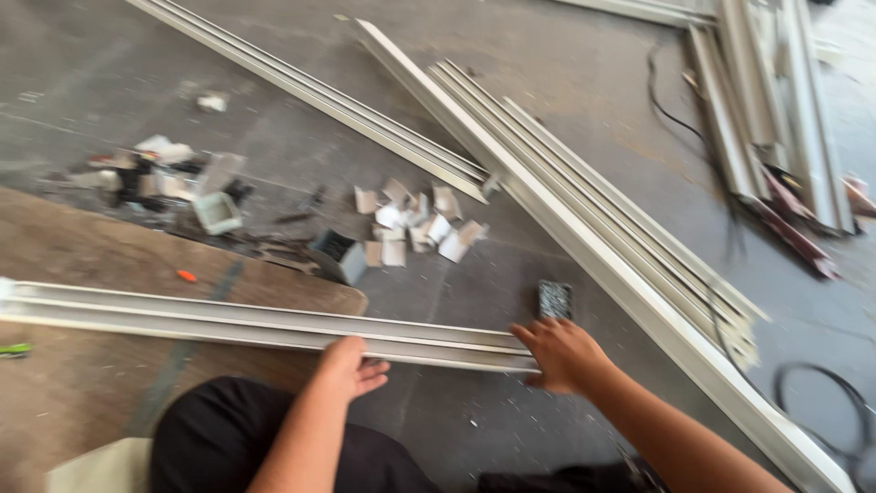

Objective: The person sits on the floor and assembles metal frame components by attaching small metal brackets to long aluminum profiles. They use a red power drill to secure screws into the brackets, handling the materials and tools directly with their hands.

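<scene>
My left hand point(351, 363) and right hand point(561, 351) lay open, gripping nothing, on the near white profile point(228, 321) across the floor point(566, 64).

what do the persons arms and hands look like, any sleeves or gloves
Both arms are bare from the hands up to the frame edge, with no sleeve in view. The left hand and right hand wear no gloves, and no rings, watch or bands are visible, though the picture is somewhat blurred.

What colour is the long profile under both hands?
Off-white profile, clearest in the head view, lying across a brown board.
</scene>
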